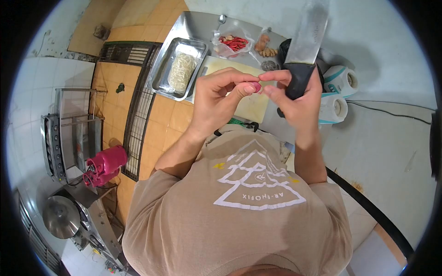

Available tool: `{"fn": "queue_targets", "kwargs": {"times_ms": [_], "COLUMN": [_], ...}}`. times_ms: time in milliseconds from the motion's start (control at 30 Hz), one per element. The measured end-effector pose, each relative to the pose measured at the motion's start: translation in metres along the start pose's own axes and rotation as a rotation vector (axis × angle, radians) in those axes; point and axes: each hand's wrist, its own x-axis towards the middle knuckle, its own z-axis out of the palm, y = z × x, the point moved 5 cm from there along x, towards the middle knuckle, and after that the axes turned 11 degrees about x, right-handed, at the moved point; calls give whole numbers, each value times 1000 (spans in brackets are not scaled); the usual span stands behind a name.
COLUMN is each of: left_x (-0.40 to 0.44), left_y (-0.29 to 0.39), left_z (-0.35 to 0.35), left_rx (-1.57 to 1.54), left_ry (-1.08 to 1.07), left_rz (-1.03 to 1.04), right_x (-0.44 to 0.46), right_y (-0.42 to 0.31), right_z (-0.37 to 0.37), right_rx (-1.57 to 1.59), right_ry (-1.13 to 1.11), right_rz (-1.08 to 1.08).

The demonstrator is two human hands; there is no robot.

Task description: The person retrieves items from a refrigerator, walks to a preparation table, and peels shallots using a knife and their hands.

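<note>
Between the thumb and forefinger of my left hand (216, 92) is a small pinkish-red shallot (256, 87). My right hand (299, 103) grips a cleaver by its black handle (298, 79), the wide blade (307, 37) pointing up and away from me. The thumb and forefinger of that same hand reach to the right side of the shallot; I cannot tell whether they touch it. Both hands are above a pale cutting board (252, 108), partly covering it.
Left of the board, a metal tray (159, 85) holds a pale noodle bundle (182, 71). Behind lie red chilies (235, 43) in a plastic bag, a spoon (222, 20) and ginger (268, 52). White-and-teal rolls (334, 109) stand right. Pink gas cylinders (107, 161) are at far left.
</note>
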Motion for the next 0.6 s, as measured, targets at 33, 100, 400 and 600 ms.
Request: {"fn": "queue_targets", "kwargs": {"times_ms": [33, 100, 400, 600], "left_x": [0, -1, -2, -6], "left_y": [0, 0, -15, -45], "left_z": [-1, -3, -12, -24], "left_rx": [-19, -58, -192, -186], "left_ry": [5, 19, 57, 92], "left_rz": [4, -10, -102, -218], "right_x": [-2, -3, 1, 32], "right_y": [3, 4, 6, 58], "right_z": [5, 9, 3, -124], "right_rx": [21, 28, -116, -636], "right_ry": [0, -9, 32, 390], "right_rz": [-32, -62, -61, -48]}}
